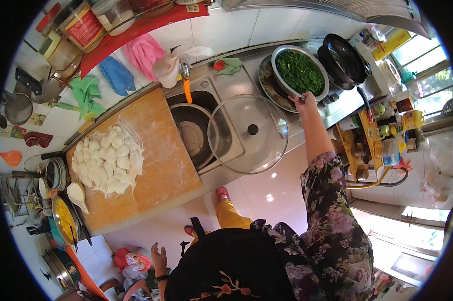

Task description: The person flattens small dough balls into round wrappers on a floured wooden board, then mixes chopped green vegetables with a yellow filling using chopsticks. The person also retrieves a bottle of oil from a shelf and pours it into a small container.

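Observation:
My right hand (305,103) grips the near rim of a metal basin (326,84) full of chopped leafy greens (300,71). The basin sits on a larger dark round pan or tray (266,81) on the stove side of the counter. Down by my left side, my left hand (158,257) holds nothing, its fingers slightly apart. A glass lid (234,150) with a black knob lies over the sink's right edge and projects past the counter front. On the wooden board (166,158) to the left, many floured pieces of dough (106,158) are heaped together.
A dark wok (343,60) stands right of the basin, its handle pointing toward me. Inside the sink (234,139) is a metal pan (192,131) under the faucet (185,69). A bowl of yellow food (64,218) stands far left. Bottles crowd a rack (369,139) at right.

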The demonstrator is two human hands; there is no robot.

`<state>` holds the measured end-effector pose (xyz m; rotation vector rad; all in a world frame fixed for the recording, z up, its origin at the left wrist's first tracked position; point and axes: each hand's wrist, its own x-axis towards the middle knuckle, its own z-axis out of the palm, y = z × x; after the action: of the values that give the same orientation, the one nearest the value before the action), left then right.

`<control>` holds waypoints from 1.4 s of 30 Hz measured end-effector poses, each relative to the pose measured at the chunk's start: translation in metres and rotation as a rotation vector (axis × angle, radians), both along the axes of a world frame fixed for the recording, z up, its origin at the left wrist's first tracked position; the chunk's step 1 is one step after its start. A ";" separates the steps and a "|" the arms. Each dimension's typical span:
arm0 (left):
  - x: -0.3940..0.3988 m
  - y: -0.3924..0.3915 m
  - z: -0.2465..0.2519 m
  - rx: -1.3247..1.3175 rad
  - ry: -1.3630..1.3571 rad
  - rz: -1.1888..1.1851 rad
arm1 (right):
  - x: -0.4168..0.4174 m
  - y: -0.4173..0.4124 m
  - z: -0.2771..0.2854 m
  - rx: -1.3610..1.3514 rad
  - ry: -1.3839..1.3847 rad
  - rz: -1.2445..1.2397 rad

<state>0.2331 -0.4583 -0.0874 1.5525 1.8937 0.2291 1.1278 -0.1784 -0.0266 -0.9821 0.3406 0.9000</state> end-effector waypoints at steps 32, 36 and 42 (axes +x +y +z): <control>-0.121 -0.022 0.108 -0.033 -1.066 0.248 | -0.658 -0.188 0.064 -0.127 -0.186 1.130; -0.169 -0.044 0.125 -0.076 -1.163 0.321 | -0.739 -0.199 0.062 -0.132 -0.152 1.253; -0.197 -0.050 0.143 -0.059 -1.315 0.475 | -0.811 -0.212 0.056 -0.059 -0.161 1.411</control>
<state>0.0356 -0.5084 0.0553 0.5236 1.0838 1.0742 0.3164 -0.3901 0.0294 -1.3092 -0.5800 2.0472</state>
